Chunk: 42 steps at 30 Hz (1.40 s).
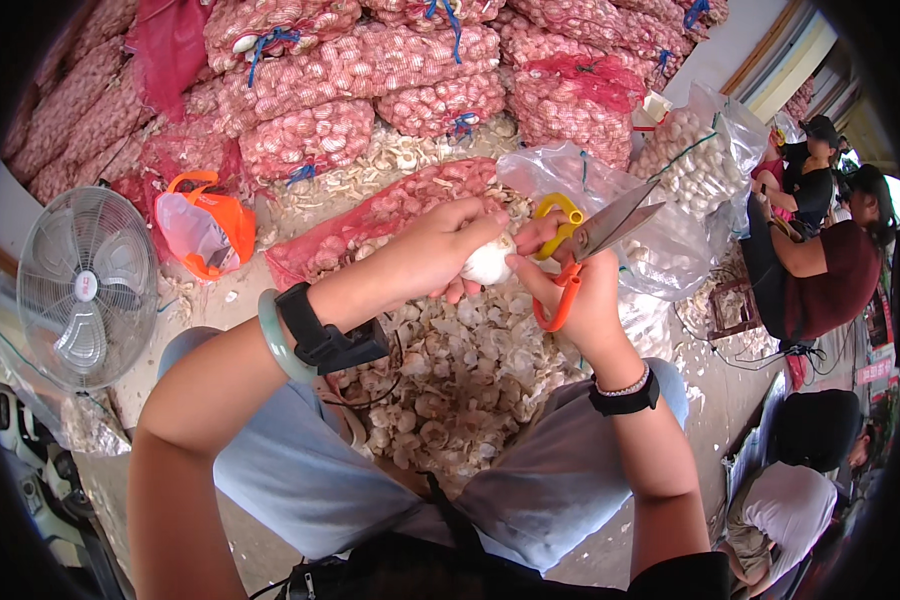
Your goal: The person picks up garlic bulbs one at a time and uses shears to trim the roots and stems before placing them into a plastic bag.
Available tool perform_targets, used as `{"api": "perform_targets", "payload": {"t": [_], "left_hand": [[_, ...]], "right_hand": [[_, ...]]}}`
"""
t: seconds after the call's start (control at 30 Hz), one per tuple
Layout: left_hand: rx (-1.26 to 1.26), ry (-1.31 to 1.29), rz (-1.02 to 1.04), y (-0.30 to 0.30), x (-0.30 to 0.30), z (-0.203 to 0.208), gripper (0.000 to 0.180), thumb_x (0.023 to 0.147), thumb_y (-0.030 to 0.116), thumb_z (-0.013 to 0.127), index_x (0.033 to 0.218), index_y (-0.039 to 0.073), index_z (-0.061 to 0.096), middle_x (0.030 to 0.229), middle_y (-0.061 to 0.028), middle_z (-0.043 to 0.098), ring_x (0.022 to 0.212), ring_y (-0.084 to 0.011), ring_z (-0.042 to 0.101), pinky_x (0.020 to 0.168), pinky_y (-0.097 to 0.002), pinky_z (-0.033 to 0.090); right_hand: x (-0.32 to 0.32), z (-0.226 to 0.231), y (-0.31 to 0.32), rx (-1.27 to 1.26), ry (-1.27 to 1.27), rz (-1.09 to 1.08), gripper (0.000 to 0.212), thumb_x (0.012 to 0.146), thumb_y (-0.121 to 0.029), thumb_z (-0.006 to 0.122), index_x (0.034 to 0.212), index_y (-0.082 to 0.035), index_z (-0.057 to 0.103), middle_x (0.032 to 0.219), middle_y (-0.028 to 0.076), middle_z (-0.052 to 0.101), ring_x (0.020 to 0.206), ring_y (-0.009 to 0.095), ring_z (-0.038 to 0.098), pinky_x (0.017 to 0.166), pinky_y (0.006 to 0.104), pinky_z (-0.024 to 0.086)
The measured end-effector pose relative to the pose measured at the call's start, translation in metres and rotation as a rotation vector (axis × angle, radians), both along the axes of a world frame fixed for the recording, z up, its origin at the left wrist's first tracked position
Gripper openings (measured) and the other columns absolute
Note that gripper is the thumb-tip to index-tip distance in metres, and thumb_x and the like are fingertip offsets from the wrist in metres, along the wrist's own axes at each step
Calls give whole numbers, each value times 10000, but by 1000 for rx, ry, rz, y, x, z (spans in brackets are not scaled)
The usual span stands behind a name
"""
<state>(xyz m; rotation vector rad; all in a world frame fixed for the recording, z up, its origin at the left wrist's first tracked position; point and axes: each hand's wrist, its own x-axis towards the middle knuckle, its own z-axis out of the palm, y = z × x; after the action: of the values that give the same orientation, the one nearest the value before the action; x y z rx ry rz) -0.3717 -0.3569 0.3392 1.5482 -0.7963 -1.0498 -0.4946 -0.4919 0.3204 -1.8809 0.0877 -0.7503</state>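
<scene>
My left hand is closed round a white garlic bulb. In my right hand is a pair of scissors with one yellow and one orange handle. Its blades stand a little apart and point up to the right, away from the bulb. My right thumb and fingertips touch the bulb's right side. Beneath both hands, between my knees, lies a heap of loose garlic skins and trimmings. Just beyond my hands a red mesh sack lies with garlic in it.
Stacked red mesh sacks of garlic fill the far side. A standing fan and an orange bag are at the left. Clear plastic bags of white bulbs stand far right. Several people sit along the right.
</scene>
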Motion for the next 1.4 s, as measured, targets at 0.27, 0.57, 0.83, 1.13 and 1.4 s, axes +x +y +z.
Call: {"api": "perform_targets", "payload": {"t": [0.27, 0.57, 0.83, 1.13, 1.4], "left_hand": [[-26, -3, 78, -8, -5, -6, 285, 941, 336, 445, 949, 60, 516, 679, -34, 563, 446, -69, 510, 341, -176, 365], [-42, -61, 35, -7, -8, -1, 262, 929, 314, 452, 908, 65, 531, 665, -26, 557, 460, -64, 504, 350, -181, 367], [-35, 14, 3, -10, -7, -2, 271, 929, 330, 449, 917, 73, 535, 644, -23, 553, 444, -62, 485, 337, -182, 346], [-9, 40, -427, -4, -1, 6, 347, 952, 376, 420, 921, 59, 559, 617, -28, 551, 385, -75, 462, 314, -197, 324], [-62, 106, -200, -3, -3, 6, 428, 953, 425, 390, 914, 34, 560, 607, -36, 553, 387, -79, 468, 330, -209, 338]], "right_hand": [[-6, 4, -4, -327, 15, -44, 286, 677, -26, 718, 887, -39, 524, 790, 68, 610, 705, 185, 610, 647, 288, 487], [-8, 4, -1, -254, 80, -140, 215, 704, -10, 669, 860, -38, 523, 725, 64, 605, 620, 151, 585, 601, 272, 479], [-7, 7, -1, -206, 43, -203, 210, 697, -8, 664, 849, -46, 523, 699, 48, 589, 600, 113, 549, 582, 255, 461], [-8, 10, -16, -149, 119, -285, 201, 706, -1, 650, 854, -37, 519, 688, 42, 591, 602, 92, 549, 571, 245, 457], [-9, 11, -19, 179, 93, -125, 193, 756, -55, 682, 851, -15, 519, 752, 14, 568, 660, 58, 506, 573, 212, 431]]}}
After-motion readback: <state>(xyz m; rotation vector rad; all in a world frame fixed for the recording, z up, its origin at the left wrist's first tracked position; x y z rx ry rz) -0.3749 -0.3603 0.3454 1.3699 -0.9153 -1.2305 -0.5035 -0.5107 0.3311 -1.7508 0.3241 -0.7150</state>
